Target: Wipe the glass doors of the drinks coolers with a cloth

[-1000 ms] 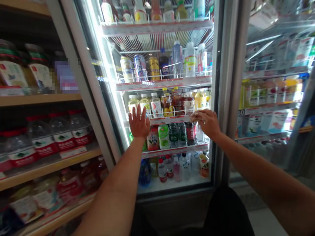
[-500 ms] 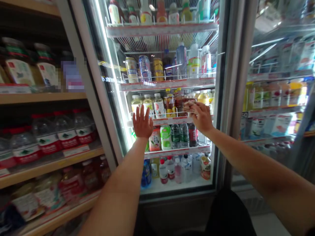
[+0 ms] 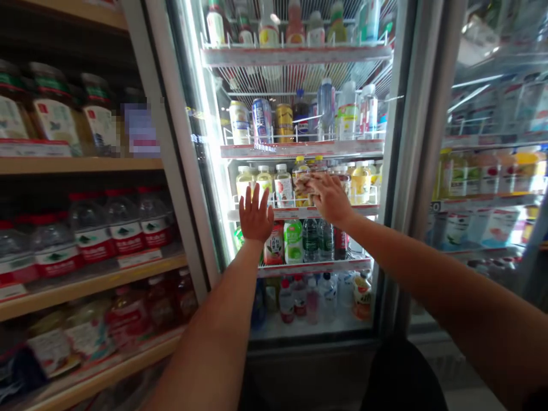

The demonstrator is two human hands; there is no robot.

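Observation:
My left hand [image 3: 257, 216] is held up with its fingers spread, flat against the glass door [image 3: 295, 337] of a lit drinks fridge. To its right, my right hand [image 3: 331, 197] presses a crumpled light-coloured cloth [image 3: 306, 184] to the same glass, fingers bent over it. Behind the glass, bottles stand on white wire shelves. The cloth and fingers hide part of a yellow-capped tea bottle [image 3: 301, 165]. Near my left hand, a white-labelled bottle [image 3: 283, 185] and a green-labelled bottle [image 3: 293, 241] show through the door.
Wooden shelves [image 3: 85, 165] at the left carry red-capped water bottles [image 3: 89, 228] and dark bottles [image 3: 53, 108]. A metal door frame [image 3: 422, 114] divides this fridge from another glass-fronted one at the right, with cartons [image 3: 460, 228] inside. My dark-clothed knee [image 3: 402, 377] shows below.
My right hand has slid the cloth to the left across the glass, closer to my left hand. The left hand keeps its spread pose. The whole view has shifted slightly.

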